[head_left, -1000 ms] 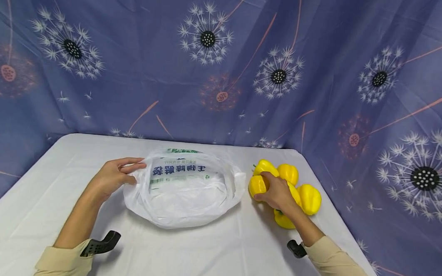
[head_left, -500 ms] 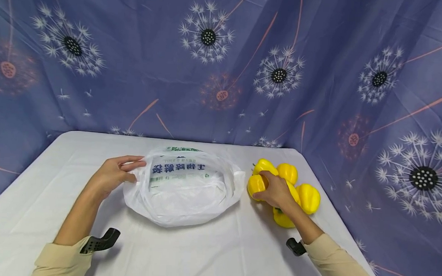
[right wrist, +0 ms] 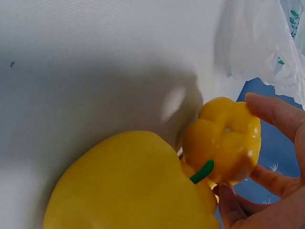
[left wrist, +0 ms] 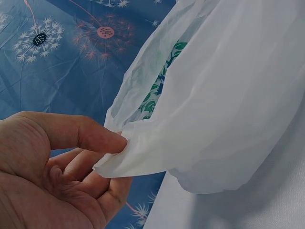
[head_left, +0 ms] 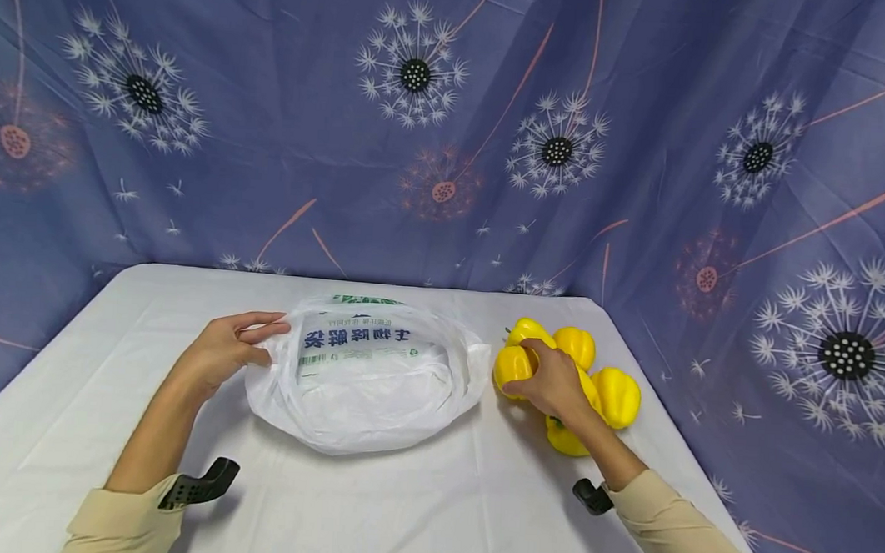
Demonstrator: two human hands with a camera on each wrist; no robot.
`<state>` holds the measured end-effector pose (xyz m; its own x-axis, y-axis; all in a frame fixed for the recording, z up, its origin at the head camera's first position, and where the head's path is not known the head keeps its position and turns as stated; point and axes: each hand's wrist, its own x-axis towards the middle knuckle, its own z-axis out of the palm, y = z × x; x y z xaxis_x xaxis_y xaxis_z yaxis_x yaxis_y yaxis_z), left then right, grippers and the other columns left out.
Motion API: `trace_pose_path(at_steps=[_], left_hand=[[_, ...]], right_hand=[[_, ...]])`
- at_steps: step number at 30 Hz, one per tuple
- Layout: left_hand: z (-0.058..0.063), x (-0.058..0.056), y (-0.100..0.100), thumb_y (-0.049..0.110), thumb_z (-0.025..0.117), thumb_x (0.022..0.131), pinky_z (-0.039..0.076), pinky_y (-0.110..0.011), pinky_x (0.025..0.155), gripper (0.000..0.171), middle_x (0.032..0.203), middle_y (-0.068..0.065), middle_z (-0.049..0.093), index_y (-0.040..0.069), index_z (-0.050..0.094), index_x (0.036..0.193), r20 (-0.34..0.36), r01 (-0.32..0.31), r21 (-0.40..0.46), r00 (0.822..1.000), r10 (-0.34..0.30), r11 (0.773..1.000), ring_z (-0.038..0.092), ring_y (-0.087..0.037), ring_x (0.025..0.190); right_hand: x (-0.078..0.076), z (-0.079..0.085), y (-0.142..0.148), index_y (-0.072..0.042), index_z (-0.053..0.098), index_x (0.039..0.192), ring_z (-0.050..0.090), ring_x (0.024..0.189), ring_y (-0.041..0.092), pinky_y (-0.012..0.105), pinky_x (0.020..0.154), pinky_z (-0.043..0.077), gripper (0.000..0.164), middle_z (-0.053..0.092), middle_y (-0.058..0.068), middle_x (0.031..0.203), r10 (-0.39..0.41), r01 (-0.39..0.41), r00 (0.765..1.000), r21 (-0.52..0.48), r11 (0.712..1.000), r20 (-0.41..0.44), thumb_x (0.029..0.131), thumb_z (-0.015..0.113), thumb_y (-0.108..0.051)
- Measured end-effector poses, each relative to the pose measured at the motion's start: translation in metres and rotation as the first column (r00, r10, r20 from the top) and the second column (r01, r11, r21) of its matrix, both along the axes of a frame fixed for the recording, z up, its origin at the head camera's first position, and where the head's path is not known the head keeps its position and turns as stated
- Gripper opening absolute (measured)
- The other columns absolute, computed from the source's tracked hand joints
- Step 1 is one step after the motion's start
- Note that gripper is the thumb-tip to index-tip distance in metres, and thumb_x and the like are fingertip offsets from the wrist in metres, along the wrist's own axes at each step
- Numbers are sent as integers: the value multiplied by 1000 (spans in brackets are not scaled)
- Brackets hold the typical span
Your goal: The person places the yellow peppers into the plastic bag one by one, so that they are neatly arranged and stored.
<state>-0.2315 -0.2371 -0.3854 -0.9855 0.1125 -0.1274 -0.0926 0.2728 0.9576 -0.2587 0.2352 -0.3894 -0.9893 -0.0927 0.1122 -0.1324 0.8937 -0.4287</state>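
Note:
A white plastic bag with green and blue print lies on the table, its mouth spread wide. My left hand pinches the left edge of that mouth; in the left wrist view the thumb presses the film against the fingers behind it. To the right of the bag, my right hand grips a yellow bell pepper, with thumb and fingers around its sides. The right wrist view shows the lobed end of this pepper facing the camera, beside a larger-looking yellow pepper and a green stem.
Several more yellow bell peppers cluster around my right hand, including one at the far right and one at the back. The table has a white cover. A blue dandelion-print curtain hangs behind and to the right.
The right hand and the pepper in it have shifted very slightly left. The left hand keeps its pinch on the bag's edge.

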Motion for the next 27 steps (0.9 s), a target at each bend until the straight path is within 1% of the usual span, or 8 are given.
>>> trace_pose_path(at_steps=[3,5,8,10,15,19,23,27], left_hand=[[0,0,-1,-8,64,76,33,-47,111,86,144,-15,57,3,37,156,-2,3,-23,1000,-3,1000,15,-36,155],[0,0,-1,-8,65,77,38,-36,106,85,144,-14,57,3,37,156,-2,2,-43,1000,-2,999,16,-35,155],[0,0,-2,-7,65,77,38,-27,99,85,143,-13,57,4,37,156,-2,3,-60,1000,-3,998,18,-35,155],[-1,-1,-1,-7,65,77,38,-29,101,85,143,-14,57,3,37,156,-2,4,-54,1000,-4,999,17,-36,155],[-2,-1,2,-8,64,76,32,-49,111,85,144,-17,56,2,38,156,-2,5,-23,1000,-5,1000,14,-36,156],[-2,0,5,-8,65,76,31,-52,113,84,144,-16,56,2,38,156,0,12,-25,1000,-12,1000,14,-38,155],[-2,0,7,-7,65,76,38,-32,105,84,142,-14,58,3,39,155,-5,18,-61,1000,-18,998,18,-37,155],[-1,-1,9,-7,66,76,40,-13,88,83,142,-15,58,2,40,155,-15,20,-74,1000,-21,997,20,-37,154]], right_hand=[[-1,3,-1,-7,56,139,56,116,43,56,97,45,78,65,21,127,-14,14,1000,-14,1000,-24,72,87,-32],[-1,6,-1,-9,56,140,54,115,42,55,95,45,77,65,20,126,-18,17,999,-23,1000,-33,73,86,-33],[-2,11,-3,-11,56,140,54,112,40,53,92,46,77,65,19,125,-15,14,999,-37,999,-48,73,86,-34],[-2,16,-4,-11,56,140,55,112,39,52,91,46,77,66,18,126,-11,8,998,-40,999,-64,73,86,-35],[-3,28,-8,-11,57,139,55,107,36,49,88,45,75,67,17,122,1,-5,994,-38,999,-105,74,86,-36],[-5,38,-11,-12,57,140,55,105,35,47,86,44,77,67,16,121,10,-15,992,-42,999,-124,74,86,-37],[-5,48,-13,-13,55,142,54,105,34,46,85,44,78,66,15,122,8,-15,991,-55,998,-130,74,85,-39],[-6,58,-16,-15,55,143,55,106,34,47,83,48,78,66,14,123,12,-20,990,-57,998,-140,75,84,-40]])
